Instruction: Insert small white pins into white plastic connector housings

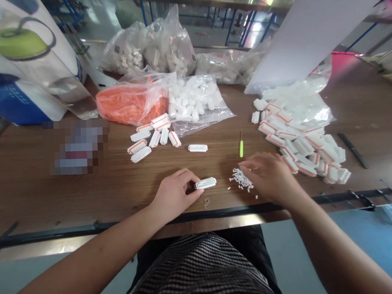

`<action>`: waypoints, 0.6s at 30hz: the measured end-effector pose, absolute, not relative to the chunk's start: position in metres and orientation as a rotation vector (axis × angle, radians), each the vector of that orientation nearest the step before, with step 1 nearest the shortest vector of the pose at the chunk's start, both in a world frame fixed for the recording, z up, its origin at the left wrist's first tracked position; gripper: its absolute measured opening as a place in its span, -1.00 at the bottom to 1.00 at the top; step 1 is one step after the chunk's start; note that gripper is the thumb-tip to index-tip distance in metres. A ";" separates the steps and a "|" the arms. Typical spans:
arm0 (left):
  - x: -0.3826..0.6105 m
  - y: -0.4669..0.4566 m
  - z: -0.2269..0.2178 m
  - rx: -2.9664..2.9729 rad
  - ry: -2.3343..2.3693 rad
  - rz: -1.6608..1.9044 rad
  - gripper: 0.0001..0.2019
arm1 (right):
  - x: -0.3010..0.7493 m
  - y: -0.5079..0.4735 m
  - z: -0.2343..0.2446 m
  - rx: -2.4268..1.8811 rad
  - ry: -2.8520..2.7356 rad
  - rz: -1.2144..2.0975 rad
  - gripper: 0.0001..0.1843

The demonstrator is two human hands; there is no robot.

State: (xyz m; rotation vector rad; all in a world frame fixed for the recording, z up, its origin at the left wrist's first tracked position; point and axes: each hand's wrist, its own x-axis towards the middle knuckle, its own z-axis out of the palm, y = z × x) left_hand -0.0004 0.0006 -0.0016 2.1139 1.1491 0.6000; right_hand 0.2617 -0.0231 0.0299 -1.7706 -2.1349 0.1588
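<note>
Between the thumb and fingers of my left hand (176, 192) is one end of a white plastic housing (206, 183) with rows of small slots facing up. My right hand (269, 176) hovers over or touches a small heap of tiny white plastic pieces (240, 179). Its fingers are bent together at the heap's edge, and whatever lies between them is too small to make out. Just beyond the heap lies a screwdriver (241, 148) with a yellow-green handle. Another white housing (197, 148) rests alone on the table, farther away than the held one.
Several orange-edged white housings (155, 133) lie at left, and a larger pile (303, 147) is at right. Behind are a bag of orange parts (132, 104) and a bag of white parts (192, 98). A black strip (352, 150) lies far right. A box (23, 84) stands at back left.
</note>
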 end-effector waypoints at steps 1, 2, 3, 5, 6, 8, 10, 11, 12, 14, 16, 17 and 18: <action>-0.001 0.001 -0.002 2.121 1.144 0.599 -0.95 | 0.277 -0.021 0.028 -1.815 -2.110 0.181 -0.79; -0.001 0.001 -0.002 2.129 1.139 0.598 -0.95 | 0.290 -0.019 0.025 -1.850 -2.084 0.245 -0.79; -0.001 0.001 -0.002 2.138 1.135 0.598 -0.95 | 0.300 -0.018 0.022 -1.896 -2.024 0.383 -0.80; -0.002 0.002 -0.004 2.153 1.130 0.600 -0.95 | 0.310 -0.019 0.017 -1.933 -1.946 0.563 -0.80; -0.002 0.002 -0.004 2.157 1.127 0.603 -0.95 | 0.311 -0.020 0.014 -1.929 -1.926 0.613 -0.79; -0.002 0.002 -0.005 2.158 1.122 0.612 -0.95 | 0.310 -0.021 0.010 -1.896 -1.939 0.609 -0.79; -0.002 0.002 -0.005 2.157 1.115 0.620 -0.95 | 0.309 -0.023 0.009 -1.869 -1.988 0.536 -0.80; -0.002 0.002 -0.005 2.157 1.112 0.623 -0.94 | 0.309 -0.024 0.010 -1.859 -2.019 0.493 -0.80; -0.003 0.002 -0.005 2.158 1.112 0.624 -0.94 | 0.310 -0.025 0.011 -1.849 -2.047 0.444 -0.80; -0.003 0.002 -0.005 2.158 1.112 0.620 -0.93 | 0.314 -0.028 0.012 -1.825 -2.086 0.374 -0.80; -0.002 0.002 -0.004 2.161 1.117 0.616 -0.93 | 0.318 -0.032 0.014 -1.800 -2.089 0.369 -0.79; -0.002 0.003 -0.004 2.165 1.121 0.615 -0.93 | 0.321 -0.034 0.015 -1.794 -2.076 0.382 -0.79; -0.002 0.003 -0.004 2.170 1.123 0.615 -0.94 | 0.323 -0.036 0.016 -1.791 -2.051 0.398 -0.80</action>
